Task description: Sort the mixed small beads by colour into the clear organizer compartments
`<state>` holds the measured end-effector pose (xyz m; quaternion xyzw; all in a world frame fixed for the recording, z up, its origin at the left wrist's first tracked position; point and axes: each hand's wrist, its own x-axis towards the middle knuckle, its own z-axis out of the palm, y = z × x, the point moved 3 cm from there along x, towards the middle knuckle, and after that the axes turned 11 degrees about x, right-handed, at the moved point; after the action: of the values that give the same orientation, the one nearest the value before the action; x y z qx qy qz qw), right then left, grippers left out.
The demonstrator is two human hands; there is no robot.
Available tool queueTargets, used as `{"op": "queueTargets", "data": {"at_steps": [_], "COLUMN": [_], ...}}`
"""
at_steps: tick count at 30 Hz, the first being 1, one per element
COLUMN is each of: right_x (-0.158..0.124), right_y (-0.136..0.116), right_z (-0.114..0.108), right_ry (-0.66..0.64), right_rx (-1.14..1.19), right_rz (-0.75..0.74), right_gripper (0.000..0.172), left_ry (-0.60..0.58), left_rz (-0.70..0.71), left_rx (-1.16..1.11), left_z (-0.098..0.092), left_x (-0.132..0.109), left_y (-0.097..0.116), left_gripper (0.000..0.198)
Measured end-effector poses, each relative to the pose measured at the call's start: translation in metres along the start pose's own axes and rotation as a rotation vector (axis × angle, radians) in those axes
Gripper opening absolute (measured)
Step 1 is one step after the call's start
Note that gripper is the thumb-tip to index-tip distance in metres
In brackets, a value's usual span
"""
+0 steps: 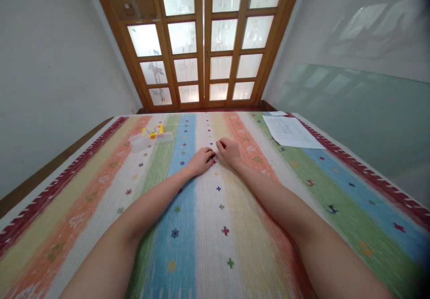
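Observation:
My left hand (200, 160) rests on the striped tablecloth (201, 227) near the middle, its fingers curled together. My right hand (229, 150) lies just to its right, fingers also curled, the fingertips of both hands almost meeting. Something small and dark seems to sit between the fingertips, too small to name. Both forearms stretch across the cloth towards me.
Clear plastic boxes (145, 141) with a yellow item (153, 132) sit at the far left of the table. A printed sheet of paper (290, 132) lies at the far right. A wooden glazed door (201, 43) stands beyond the table, walls on both sides.

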<state>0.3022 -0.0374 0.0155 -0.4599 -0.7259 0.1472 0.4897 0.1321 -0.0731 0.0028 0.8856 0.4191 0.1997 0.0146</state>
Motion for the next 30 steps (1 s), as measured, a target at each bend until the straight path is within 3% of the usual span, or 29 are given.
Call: {"op": "queueTargets", "data": {"at_steps": [11, 22, 25, 30], "right_x": [-0.002, -0.003, -0.004, -0.005], "right_y": [-0.001, -0.001, -0.001, -0.005], "right_z": [0.000, 0.002, 0.001, 0.006], "right_ry": [-0.009, -0.041, -0.060, -0.087], "right_rx": [0.000, 0.041, 0.056, 0.073], "right_rz": [0.016, -0.008, -0.008, -0.003], "right_gripper": [0.031, 0.032, 0.033, 0.031], "left_ry": [-0.040, 0.018, 0.135, 0.259], "left_rz": [0.136, 0.085, -0.079, -0.443], "left_rx": [0.100, 0.083, 0.094, 0.263], "left_z": [-0.009, -0.018, -0.038, -0.090], "left_x": [0.013, 0.008, -0.001, -0.036], "left_y": [-0.009, -0.018, -0.049, -0.143], "left_gripper": [0.022, 0.027, 0.030, 0.024]}}
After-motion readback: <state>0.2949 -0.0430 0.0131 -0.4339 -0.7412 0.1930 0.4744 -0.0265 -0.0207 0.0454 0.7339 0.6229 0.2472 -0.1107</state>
